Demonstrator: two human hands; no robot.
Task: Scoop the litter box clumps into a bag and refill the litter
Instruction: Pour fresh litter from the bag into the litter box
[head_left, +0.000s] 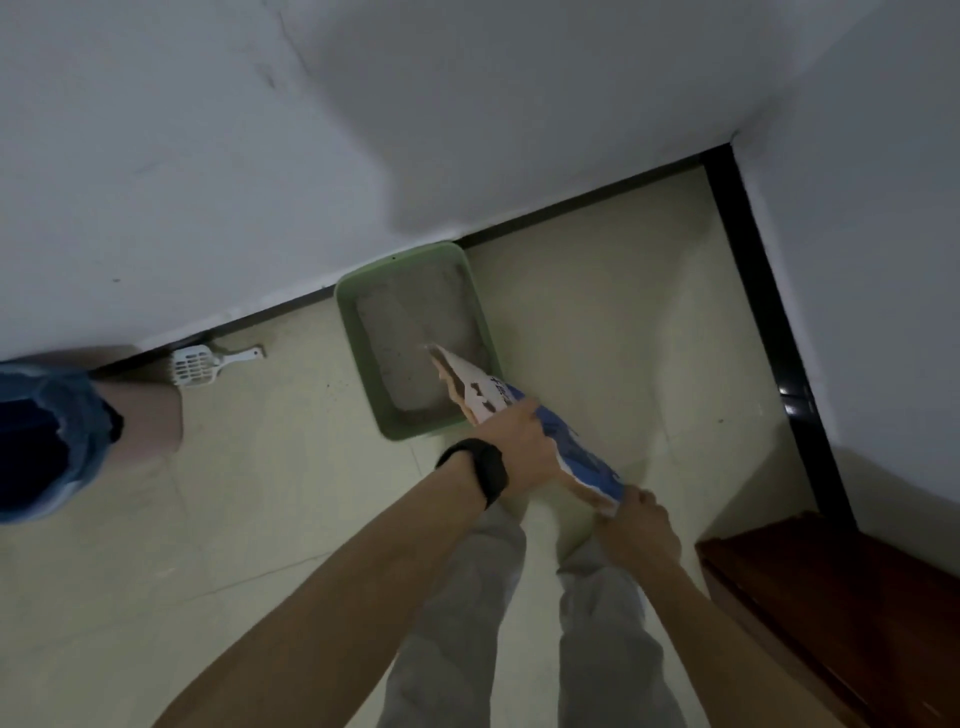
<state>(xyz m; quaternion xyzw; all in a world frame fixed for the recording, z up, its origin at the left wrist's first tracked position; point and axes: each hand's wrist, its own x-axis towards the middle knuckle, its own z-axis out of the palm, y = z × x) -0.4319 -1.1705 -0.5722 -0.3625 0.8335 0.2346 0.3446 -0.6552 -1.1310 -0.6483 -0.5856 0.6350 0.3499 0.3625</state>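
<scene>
A green litter box (349, 312) sits on the floor against the white wall, with grey litter (410, 332) inside. A litter bag (498, 395), white, pink and blue, is tilted over the box's near right corner, its open mouth pointing down into the box. My left hand (519, 441), with a black band on the wrist, grips the bag at its middle. My right hand (636, 525) holds the bag's bottom end, raised above the floor. A white slotted scoop (200, 365) lies on the floor to the left by the wall.
Another person's leg in blue shorts (57, 431) stands at the left. A dark wooden piece of furniture (831, 608) is at the lower right. A black skirting (753, 291) runs along the right wall. My grey trouser legs (597, 623) are below the bag.
</scene>
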